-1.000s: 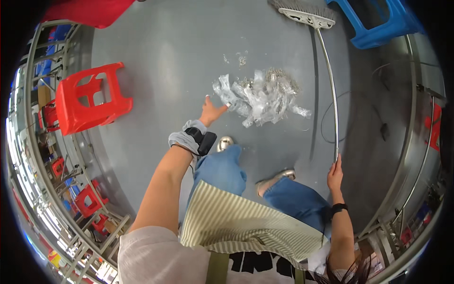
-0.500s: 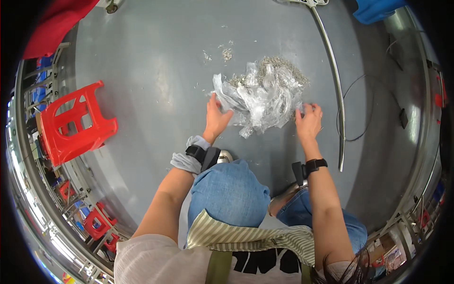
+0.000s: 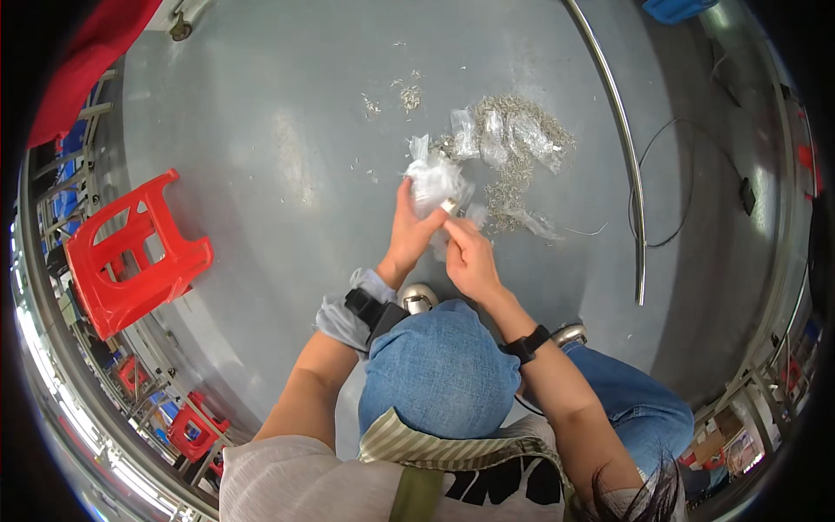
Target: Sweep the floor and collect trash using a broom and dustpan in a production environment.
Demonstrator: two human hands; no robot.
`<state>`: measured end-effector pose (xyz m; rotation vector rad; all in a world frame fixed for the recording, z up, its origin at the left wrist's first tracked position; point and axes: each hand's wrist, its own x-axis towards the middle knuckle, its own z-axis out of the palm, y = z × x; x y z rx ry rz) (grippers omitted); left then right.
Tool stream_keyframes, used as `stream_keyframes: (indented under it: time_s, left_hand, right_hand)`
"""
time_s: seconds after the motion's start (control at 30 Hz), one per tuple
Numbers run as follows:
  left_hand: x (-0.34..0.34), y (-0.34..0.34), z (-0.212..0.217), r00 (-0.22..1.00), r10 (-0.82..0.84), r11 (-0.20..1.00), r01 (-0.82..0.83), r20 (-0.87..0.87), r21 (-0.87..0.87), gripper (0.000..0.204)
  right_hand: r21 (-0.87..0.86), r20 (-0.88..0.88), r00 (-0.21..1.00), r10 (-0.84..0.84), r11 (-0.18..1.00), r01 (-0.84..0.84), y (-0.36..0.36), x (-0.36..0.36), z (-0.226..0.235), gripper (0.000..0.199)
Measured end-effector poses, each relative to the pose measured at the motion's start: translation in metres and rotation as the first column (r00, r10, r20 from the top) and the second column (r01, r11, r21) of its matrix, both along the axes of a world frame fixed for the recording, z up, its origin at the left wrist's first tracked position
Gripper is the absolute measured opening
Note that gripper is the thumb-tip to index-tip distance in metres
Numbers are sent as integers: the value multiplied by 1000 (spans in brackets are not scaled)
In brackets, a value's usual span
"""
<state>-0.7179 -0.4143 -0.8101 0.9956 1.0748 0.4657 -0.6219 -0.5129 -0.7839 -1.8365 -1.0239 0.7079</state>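
A crumpled bunch of clear plastic bags [image 3: 433, 184] is gathered in front of my knee. My left hand [image 3: 407, 235] grips its near left side, thumb across the plastic. My right hand [image 3: 474, 263] is closed beside the left thumb, its fingers curled in at the near edge of the bunch; they partly hide what they pinch. Just beyond lies a scattered heap of small, pale metallic pieces [image 3: 509, 187], too small to name exactly. More clear plastic [image 3: 493, 143] rests on the heap's far side, and a flattened strip of film [image 3: 532, 224] lies at its near right.
On the right, a long metal pole [image 3: 619, 122] lies beside a thin black cable [image 3: 670, 124]. A red plastic stool [image 3: 130, 252] stands at left, near metal racking. Smaller clusters of the pieces [image 3: 410, 96] dot the grey floor farther off. Red cloth [image 3: 87, 65] hangs at upper left.
My hands came together from either side of the plastic. Much of it is now bunched up to the left in my grip, uncovering more of the small pieces. The right hand moved left.
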Motion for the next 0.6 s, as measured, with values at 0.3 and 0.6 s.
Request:
stream_keyframes:
  time_s: [0.3,0.6]
  left_hand:
    - [9,79,76,905,-306,928,352,-297,117,55]
    - [115,104,-11,760,-412,476,650,-503,592,44]
  right_hand:
    - [-236,371,827,-421,819,523,47,126,16,39]
    - [-336,613,760,-218,798,500,45,116,-29,38]
